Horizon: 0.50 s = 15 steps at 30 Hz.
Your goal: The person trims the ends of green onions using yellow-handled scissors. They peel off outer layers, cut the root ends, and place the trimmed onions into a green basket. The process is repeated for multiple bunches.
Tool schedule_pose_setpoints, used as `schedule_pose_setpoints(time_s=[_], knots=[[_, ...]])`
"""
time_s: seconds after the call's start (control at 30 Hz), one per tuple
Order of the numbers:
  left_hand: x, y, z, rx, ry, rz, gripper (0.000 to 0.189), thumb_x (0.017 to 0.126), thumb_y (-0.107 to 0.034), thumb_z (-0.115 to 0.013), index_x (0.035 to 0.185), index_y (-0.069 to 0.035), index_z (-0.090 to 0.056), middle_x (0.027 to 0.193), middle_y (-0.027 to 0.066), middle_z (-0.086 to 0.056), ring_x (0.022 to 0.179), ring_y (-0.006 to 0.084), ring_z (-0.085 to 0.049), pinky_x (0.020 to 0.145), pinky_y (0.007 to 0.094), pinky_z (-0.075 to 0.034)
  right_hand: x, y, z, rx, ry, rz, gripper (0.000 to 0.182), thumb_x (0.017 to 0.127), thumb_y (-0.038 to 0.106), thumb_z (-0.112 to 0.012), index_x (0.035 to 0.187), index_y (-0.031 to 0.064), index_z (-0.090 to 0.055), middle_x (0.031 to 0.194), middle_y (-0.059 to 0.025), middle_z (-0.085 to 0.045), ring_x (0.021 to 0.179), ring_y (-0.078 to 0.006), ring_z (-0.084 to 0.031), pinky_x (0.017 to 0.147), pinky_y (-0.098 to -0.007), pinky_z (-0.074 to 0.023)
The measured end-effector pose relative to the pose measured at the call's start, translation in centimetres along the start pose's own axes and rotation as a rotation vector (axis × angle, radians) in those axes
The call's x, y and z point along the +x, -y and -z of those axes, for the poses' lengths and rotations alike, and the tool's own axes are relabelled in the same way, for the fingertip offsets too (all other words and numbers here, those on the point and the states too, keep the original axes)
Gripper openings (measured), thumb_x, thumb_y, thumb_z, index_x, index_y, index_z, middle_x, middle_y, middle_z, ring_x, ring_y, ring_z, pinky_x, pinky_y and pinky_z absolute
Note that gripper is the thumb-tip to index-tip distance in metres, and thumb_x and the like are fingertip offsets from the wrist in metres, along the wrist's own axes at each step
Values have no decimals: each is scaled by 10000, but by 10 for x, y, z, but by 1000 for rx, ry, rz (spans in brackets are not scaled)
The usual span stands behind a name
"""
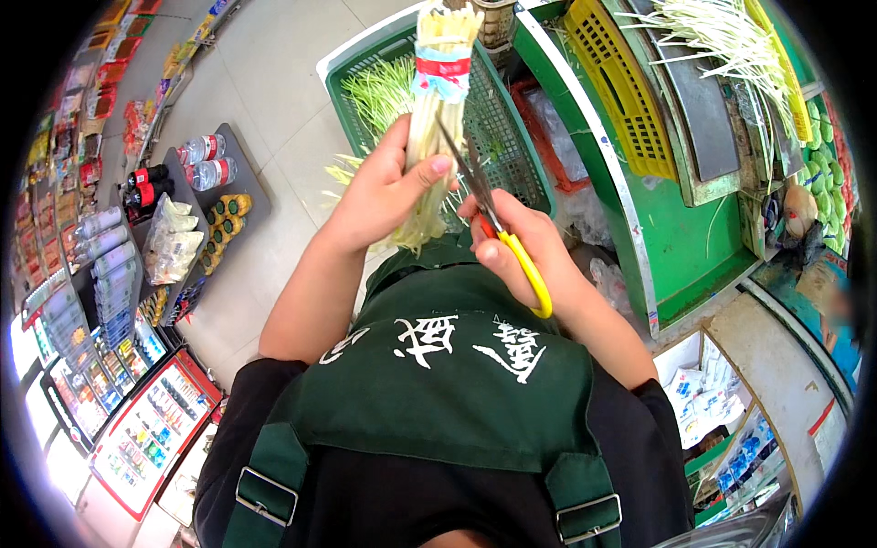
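My left hand [397, 185] grips a bundle of pale yellow vegetable stalks [442, 127], held upright before my apron. Red tape [444, 68] over a light blue wrap binds the bundle near its upper end. In my right hand [524, 243] is a pair of scissors [530, 274] with yellow and red handles; the dark blades point up across the bundle's right side. Whether the blades touch the stalks I cannot tell. Below and behind the bundle stands a green plastic basket [510, 116], with loose green stalks [380, 96] in its left part.
At the right, a green display stand [699, 253] with a white edge carries a yellow crate [620, 89] and loose pale stalks [733, 48]. A grey shelf [240, 164] with bottles is at the left. Plastic bags [586, 219] lie under the stand. Tiled floor [274, 75] lies between.
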<state>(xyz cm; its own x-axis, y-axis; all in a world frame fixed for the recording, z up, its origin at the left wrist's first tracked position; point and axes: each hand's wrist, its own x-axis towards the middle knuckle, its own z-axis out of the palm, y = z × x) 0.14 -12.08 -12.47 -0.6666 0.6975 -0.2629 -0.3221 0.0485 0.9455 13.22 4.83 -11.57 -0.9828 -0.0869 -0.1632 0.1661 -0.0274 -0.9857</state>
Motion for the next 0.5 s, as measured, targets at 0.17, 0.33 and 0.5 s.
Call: schedule_pose_setpoints(time_s=[0.17,0.33,0.5], knots=[[-15,4,-21,5,-70,-41,415,976,-182,-541,1314,3,-386,1062,46,-581,960,110,-560,858,282,-471,-7,-2,-14,-22,-113,-26,462,892,406,-648,1142,28,-559,796,-107,-596,696,-194,-586,681,-305,-482],[-29,16,-30,179,-117,-39,420,1001,-208,-497,1341,-6,-357,1153,66,-550,1050,119,-522,931,284,-425,-2,-2,-24,-15,-250,-39,411,872,391,-681,1024,23,-580,764,-112,-610,671,-185,-596,661,-303,-487],[-34,17,-30,241,-142,-82,400,1002,-200,-492,1326,-3,-363,1149,65,-552,1051,129,-525,927,288,-426,4,-10,-29,-22,-260,-34,371,869,367,-693,951,24,-580,682,-81,-587,620,-152,-561,605,-283,-465]])
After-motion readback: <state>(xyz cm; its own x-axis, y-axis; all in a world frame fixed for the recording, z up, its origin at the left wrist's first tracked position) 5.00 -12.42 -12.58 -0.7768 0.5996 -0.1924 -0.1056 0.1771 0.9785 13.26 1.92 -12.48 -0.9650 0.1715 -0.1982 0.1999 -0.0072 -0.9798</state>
